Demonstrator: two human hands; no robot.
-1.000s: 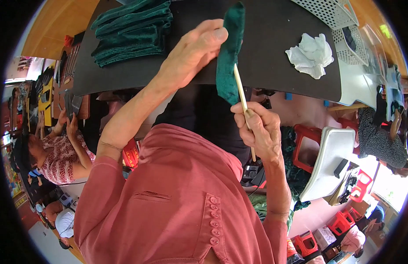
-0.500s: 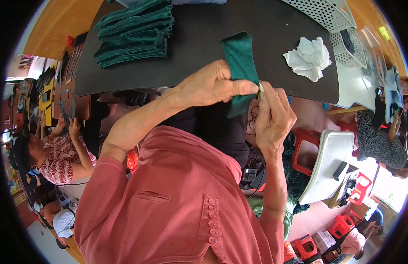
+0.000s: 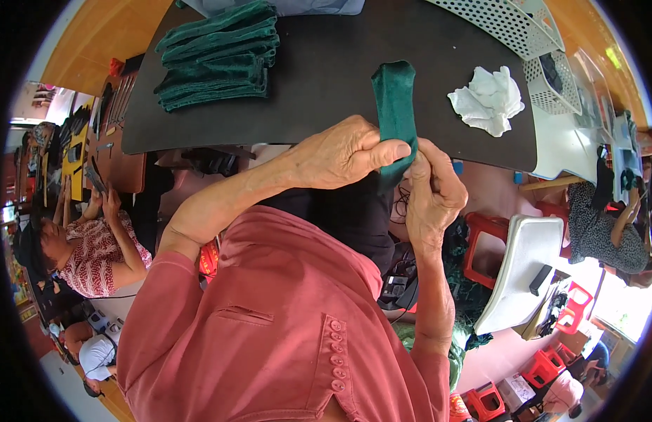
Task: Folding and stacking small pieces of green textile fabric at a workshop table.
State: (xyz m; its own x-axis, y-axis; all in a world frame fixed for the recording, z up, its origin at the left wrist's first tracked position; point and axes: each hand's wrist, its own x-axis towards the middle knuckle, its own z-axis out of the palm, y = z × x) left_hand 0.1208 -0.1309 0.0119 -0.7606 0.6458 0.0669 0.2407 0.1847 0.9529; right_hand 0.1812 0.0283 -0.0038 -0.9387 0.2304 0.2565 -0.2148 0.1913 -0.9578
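Observation:
A narrow strip of dark green velvety fabric (image 3: 396, 95) hangs between my two hands at the near edge of the dark table, its folded far end over the tabletop. My left hand (image 3: 350, 153) is closed on the strip, thumb lying across its face. Beside it, my right hand (image 3: 435, 186) pinches the strip's right edge between thumb and fingers. The fingertips of the right hand are partly hidden behind the cloth. Further left on the table lies a stack of folded green velvet pieces (image 3: 217, 60).
On the dark table (image 3: 326, 77) lies a crumpled white cloth (image 3: 488, 100). White perforated baskets (image 3: 509, 28) stand at the far right. Right of me are a white padded seat (image 3: 519, 271) and red stools (image 3: 486, 246). A co-worker (image 3: 101, 250) sits at another table on the left.
The strip has shifted right and now hangs straighter, its lower end drawn up behind my hands. My left hand has moved slightly toward me; the right fingers have shifted along the edge.

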